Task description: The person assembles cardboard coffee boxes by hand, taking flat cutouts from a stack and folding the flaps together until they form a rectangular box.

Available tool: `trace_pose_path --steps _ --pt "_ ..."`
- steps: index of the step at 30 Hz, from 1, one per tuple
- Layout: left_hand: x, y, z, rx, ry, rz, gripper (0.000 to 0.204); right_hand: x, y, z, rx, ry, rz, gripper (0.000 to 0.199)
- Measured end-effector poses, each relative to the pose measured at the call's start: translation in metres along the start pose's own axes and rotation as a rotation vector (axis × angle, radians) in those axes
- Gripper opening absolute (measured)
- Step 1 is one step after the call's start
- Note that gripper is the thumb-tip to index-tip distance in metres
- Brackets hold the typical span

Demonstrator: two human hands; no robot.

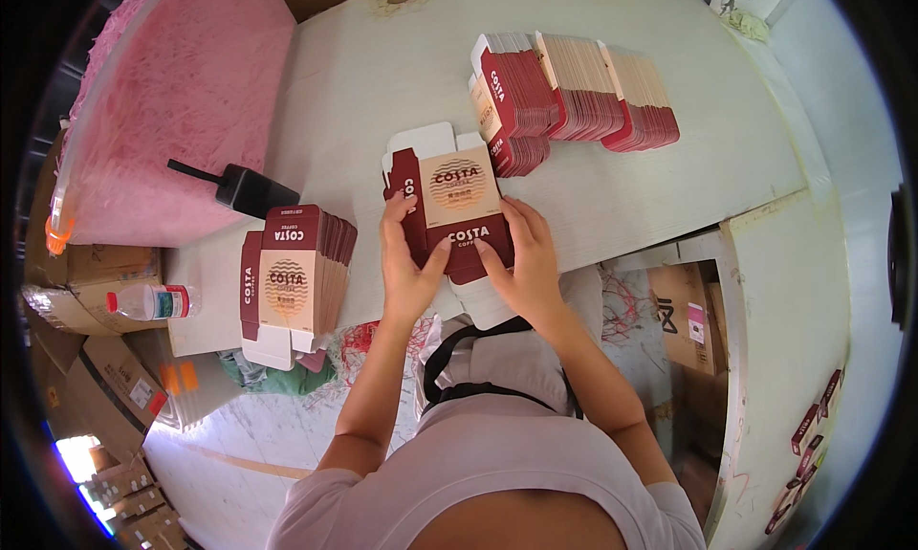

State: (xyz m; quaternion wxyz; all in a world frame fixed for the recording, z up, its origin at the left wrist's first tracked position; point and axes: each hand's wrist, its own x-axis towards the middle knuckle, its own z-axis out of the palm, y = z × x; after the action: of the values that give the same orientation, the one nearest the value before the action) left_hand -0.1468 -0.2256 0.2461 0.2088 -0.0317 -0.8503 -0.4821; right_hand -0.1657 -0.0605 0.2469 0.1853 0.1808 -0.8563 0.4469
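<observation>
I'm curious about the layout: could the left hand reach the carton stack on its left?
Likely yes: nothing visible blocks the left hand from the stack, though it's on another carton now.

Packing workshop, flat cartons (459, 188) in stacks, tub (191, 201) of pink shreds (206, 86), brown boxes (117, 383)

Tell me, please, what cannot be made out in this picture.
- Head: the underside of the carton, hidden by its own upper face.
- Head: carton parts beneath the left hand and right hand, covered by them.
- Head: the top of the pink-filled bin, cut off by the upper edge.
- Head: print on the lower-left stacked boxes, too small.
</observation>
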Motion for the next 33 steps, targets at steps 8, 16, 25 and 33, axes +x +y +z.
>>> trace_pose_path --steps 8,16,25,33 --pt "-0.007 0.035 -0.022 -0.722 0.274 -0.029 0.064 -0.002 -0.04 -0.021 0.846 -0.015 0.32 0.045" --pt "-0.019 0.069 -0.031 -0.632 -0.176 -0.344 0.046 -0.016 -0.035 -0.067 0.194 0.003 -0.2 0.062" --pt "-0.031 0.075 -0.002 -0.848 -0.319 -0.242 0.051 -0.012 -0.029 -0.091 0.23 0.006 -0.197 0.031" --pt "-0.038 0.075 0.004 -0.701 -0.271 -0.099 0.06 -0.012 -0.032 -0.103 0.506 -0.079 -0.098 0.022"
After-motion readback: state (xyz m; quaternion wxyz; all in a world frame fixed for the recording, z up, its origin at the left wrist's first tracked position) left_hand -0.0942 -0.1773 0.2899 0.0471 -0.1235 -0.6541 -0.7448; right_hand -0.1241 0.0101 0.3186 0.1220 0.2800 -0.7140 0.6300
